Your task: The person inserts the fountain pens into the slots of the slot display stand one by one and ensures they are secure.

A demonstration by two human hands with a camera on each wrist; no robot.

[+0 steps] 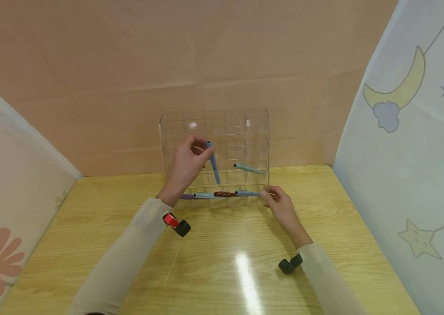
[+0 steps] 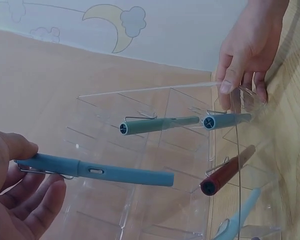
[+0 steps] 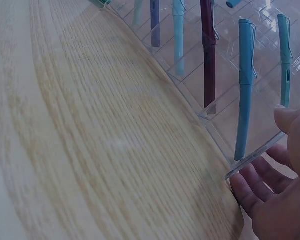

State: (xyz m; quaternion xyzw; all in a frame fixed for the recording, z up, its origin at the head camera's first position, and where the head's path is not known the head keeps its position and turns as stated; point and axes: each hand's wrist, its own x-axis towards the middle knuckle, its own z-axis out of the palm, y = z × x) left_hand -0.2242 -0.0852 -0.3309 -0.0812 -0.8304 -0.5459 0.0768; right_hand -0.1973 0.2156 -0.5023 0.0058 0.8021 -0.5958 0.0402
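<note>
My left hand [image 1: 186, 166] pinches a blue pen [image 1: 214, 164] near its clip end, tilted in front of a clear acrylic rack [image 1: 160, 135]. In the left wrist view the held pen's [image 2: 125, 173] far end points toward the rack's compartments. My right hand [image 1: 283, 212] grips the rack's lower right edge, thumb in front and fingers round the side panel. Along the bottom row lie a purple pen [image 1: 187, 197], a light blue pen [image 1: 203, 195], a dark red pen [image 1: 225, 194] and another blue pen [image 1: 247, 193]. One row higher rests a green pen [image 1: 249, 168] at the right.
The rack stands at the back of a wooden table [image 1: 222, 245], close to a tan backdrop [image 1: 127, 78]. Patterned sheets hang on both sides, with a moon [image 1: 410, 87] on the right one. A green item [image 3: 101, 3] shows at the right wrist view's top.
</note>
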